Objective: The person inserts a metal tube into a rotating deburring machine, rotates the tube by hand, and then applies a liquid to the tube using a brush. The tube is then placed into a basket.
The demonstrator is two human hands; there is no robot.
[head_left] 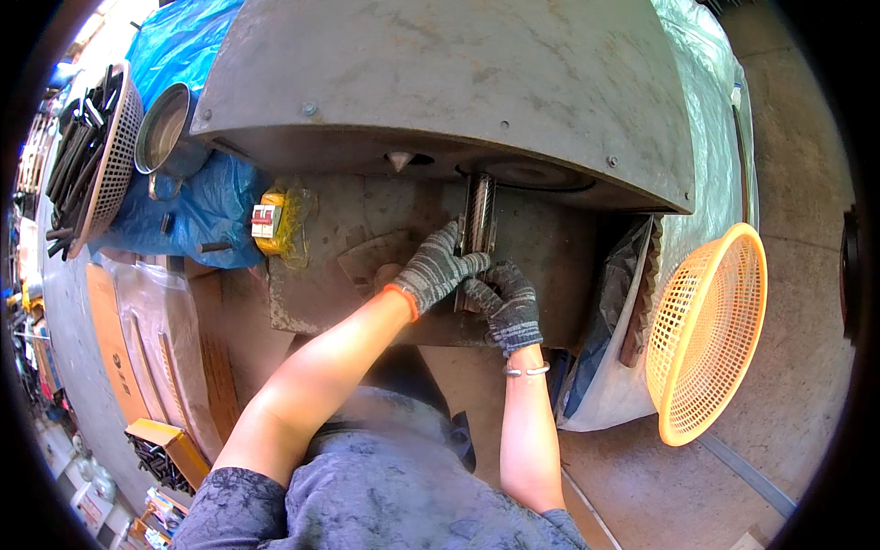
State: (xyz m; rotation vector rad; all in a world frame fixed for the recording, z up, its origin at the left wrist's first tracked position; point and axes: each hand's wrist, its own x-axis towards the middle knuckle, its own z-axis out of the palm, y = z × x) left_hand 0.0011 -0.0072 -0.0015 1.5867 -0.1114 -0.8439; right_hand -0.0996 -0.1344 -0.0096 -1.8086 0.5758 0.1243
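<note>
A shiny metal rod (479, 203) lies in a narrow metal holder and runs away from me under the grey machine housing (440, 73). My left hand (431, 268), in a grey striped knit glove with an orange cuff, is closed at the holder's left side, its fingers at the rod's near part. From the right, my right hand (507, 302), gloved alike, curls its fingers in at the near end. The two hands almost touch there, and they hide the rod's near tip. Beneath the housing a metal cone (399, 160) points down.
A yellow-wrapped switch box (268, 222) sits on the left of the machine bed. Farther left are a metal pot (170, 137) and a basket (117, 151) of dark rods. An orange plastic basket (706, 335) stands tilted on the right, beside plastic sheeting (720, 110).
</note>
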